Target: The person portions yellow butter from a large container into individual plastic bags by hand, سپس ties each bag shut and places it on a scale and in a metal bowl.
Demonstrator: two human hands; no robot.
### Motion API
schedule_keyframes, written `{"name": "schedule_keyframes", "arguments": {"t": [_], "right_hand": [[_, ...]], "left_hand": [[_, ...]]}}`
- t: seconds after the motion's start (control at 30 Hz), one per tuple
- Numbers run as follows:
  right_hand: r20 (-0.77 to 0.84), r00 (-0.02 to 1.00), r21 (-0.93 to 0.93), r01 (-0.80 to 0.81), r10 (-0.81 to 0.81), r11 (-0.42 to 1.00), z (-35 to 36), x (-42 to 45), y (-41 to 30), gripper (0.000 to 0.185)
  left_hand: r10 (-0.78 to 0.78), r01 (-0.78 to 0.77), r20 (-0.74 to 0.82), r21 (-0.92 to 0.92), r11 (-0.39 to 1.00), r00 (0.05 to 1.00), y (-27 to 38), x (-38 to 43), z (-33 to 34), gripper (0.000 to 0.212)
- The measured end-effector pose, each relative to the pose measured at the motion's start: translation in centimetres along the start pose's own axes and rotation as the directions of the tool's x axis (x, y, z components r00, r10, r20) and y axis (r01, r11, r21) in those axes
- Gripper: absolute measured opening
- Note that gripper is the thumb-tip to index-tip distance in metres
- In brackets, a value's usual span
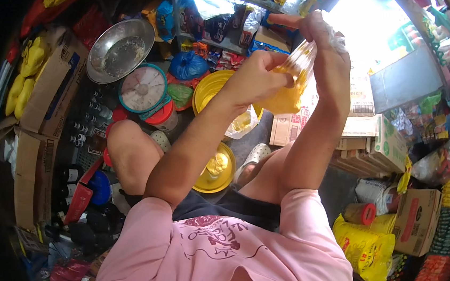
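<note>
A clear plastic bag with yellow contents (283, 95) hangs in front of me, its upper part drawn out and twisted-looking. My left hand (264, 77) pinches the bag just above the filled part. Higher up, my right hand (322, 34) grips the bag's gathered top end, one finger pointing out to the left. Below the bag stands a yellow tub (207, 85), partly hidden by my left forearm. At its near side is another clear plastic bag (244, 124) with something yellow inside. Between my feet, a knotted yellow bag (218, 164) rests on a round yellow lid or dish (221, 186).
A metal basin (120, 51) leans at left above a teal-rimmed round scale or lid (143, 89) and a red-lidded jar (163, 115). Cardboard boxes (389, 143) are stacked at right, with more boxes (33, 172) at left. Packed shelves (225, 40) stand ahead.
</note>
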State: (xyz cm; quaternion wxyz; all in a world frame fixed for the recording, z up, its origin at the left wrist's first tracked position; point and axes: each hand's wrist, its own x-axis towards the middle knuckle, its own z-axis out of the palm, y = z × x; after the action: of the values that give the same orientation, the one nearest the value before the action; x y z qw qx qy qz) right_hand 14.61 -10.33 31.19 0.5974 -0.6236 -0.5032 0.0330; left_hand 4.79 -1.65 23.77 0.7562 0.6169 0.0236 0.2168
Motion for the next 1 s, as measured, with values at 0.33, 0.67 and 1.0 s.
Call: {"name": "schedule_keyframes", "arguments": {"t": [0.33,0.67,1.0], "right_hand": [[-0.008,0.995,0.099,-0.094,0.095,0.991,0.6,-0.1,-0.5,0.056],[0.024,0.999,0.092,-0.042,0.04,0.995,0.2,0.1,0.4,0.06],[-0.012,1.0,-0.011,-0.009,0.009,1.0,0.1,0.0,-0.6,0.06]], "left_hand": [[0.027,-0.017,0.08,-0.123,0.992,0.996,1.5,1.2,0.2,0.024],[-0.01,0.012,0.066,-0.023,1.0,0.998,0.3,0.7,-0.2,0.022],[-0.005,0.004,0.006,0.123,0.992,1.0,-1.3,-0.1,0.2,0.023]]}}
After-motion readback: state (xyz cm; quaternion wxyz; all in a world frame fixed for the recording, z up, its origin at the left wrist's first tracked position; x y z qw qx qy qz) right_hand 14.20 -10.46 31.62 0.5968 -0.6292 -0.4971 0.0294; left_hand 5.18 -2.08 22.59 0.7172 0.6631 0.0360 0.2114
